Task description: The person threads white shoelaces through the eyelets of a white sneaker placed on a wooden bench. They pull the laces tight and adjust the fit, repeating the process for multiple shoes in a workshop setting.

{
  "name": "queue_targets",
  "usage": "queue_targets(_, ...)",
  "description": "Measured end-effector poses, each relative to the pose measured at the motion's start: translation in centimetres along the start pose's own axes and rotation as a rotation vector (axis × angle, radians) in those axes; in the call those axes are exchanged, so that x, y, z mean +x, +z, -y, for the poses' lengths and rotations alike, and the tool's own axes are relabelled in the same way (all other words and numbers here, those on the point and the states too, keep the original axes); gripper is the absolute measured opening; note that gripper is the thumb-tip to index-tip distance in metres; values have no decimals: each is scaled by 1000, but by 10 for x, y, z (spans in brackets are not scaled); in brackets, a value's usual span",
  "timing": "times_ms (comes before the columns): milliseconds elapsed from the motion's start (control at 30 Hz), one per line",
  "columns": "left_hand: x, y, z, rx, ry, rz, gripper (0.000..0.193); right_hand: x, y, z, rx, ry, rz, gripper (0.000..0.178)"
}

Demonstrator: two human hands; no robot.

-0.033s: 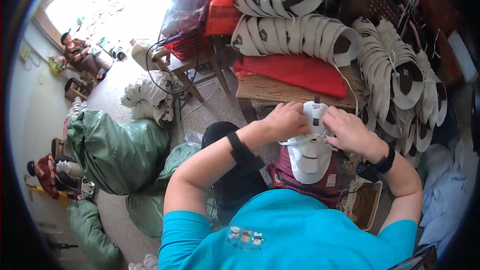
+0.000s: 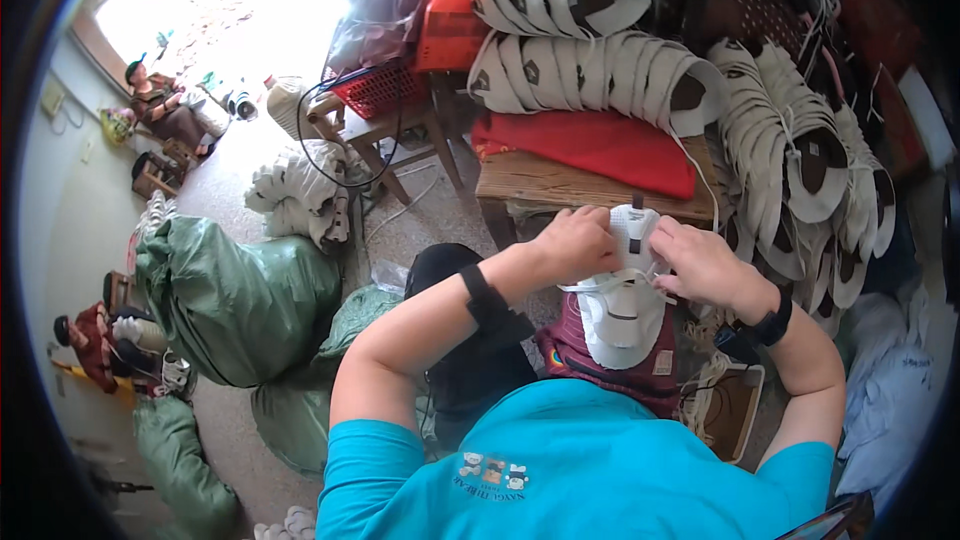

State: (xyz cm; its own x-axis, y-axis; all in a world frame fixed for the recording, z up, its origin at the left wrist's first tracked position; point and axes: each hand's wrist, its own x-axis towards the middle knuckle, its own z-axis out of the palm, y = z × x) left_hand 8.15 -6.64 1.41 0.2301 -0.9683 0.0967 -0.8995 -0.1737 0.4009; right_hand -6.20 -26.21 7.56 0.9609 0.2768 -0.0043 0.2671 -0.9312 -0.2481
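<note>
The left hand [image 2: 580,242] and right hand [image 2: 702,260], fingers curled, touch opposite sides of a white shoe upper [image 2: 622,325]; whether they pinch its white lace [image 2: 588,287], I cannot tell. The upper lies over maroon cloth [image 2: 570,342], before a brown wooden bench [image 2: 560,178].

- shoe upper [image 2: 620,332] I'm on: white, dark patch on tongue
- lace [image 2: 588,286]: white
- my T-shirt [image 2: 620,460]: turquoise, cartoon animals printed in a row
- my wristbands [image 2: 487,302]: black
- my trousers [image 2: 475,375]: black
- cloth below my shoe upper: maroon [image 2: 572,348]
- folded cloth [image 2: 600,158]: red
- stacked uppers [image 2: 572,70]: off-white, dark brown inside
- sacks [image 2: 225,310]: green
- basket [image 2: 375,93]: red
- bench [image 2: 560,183]: brown
- bundled cloth [image 2: 890,395]: pale blue
</note>
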Motion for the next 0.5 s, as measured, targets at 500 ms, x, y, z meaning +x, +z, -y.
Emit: queue_targets(500, 10, 44, -32, -736, -411, -469, 19, -3, 6, -4, 112, 46, 64, 32)
